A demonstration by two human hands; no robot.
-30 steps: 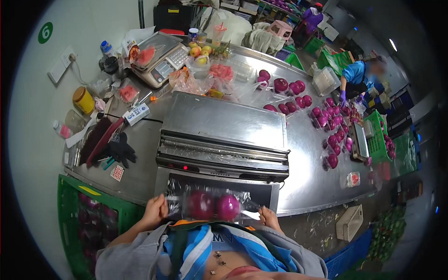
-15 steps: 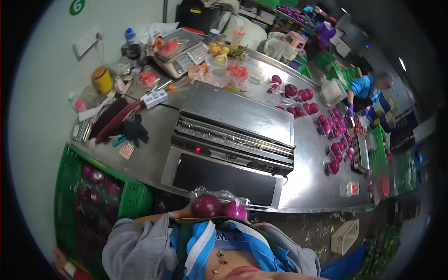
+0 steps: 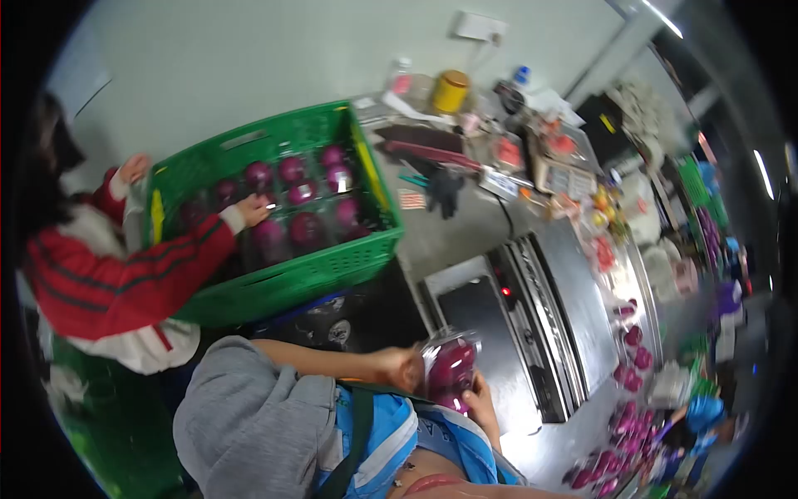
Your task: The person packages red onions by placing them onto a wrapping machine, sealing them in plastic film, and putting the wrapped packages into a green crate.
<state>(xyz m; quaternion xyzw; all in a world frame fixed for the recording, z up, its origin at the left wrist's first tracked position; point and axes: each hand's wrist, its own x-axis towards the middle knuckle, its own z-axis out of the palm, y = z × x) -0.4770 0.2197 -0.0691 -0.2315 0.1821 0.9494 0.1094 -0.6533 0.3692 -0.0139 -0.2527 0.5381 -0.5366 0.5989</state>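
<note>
Close to my chest, my left hand (image 3: 401,368) and my right hand (image 3: 479,399) hold a clear-wrapped pack of purple onions (image 3: 451,370) between them. The left is at one side of the pack, its fingers partly blurred. The right grips the lower right edge. Beside the pack lies the wrapping machine (image 3: 532,320), with a red light and a dark plate (image 3: 486,333). To the left, a green crate (image 3: 291,279) holds several wrapped packs of purple onions.
At the crate's left, a person in a red and white jacket (image 3: 150,283) has one hand on the packs inside. The steel table (image 3: 465,237) bears a black glove (image 3: 445,193), a scale (image 3: 565,179) and fruit. More onions (image 3: 623,432) and another worker (image 3: 702,412) are at the lower right.
The view has swung left towards the crate, and the person in red has come into view. The onion pack has moved off the machine's front and is now held close to my chest.
</note>
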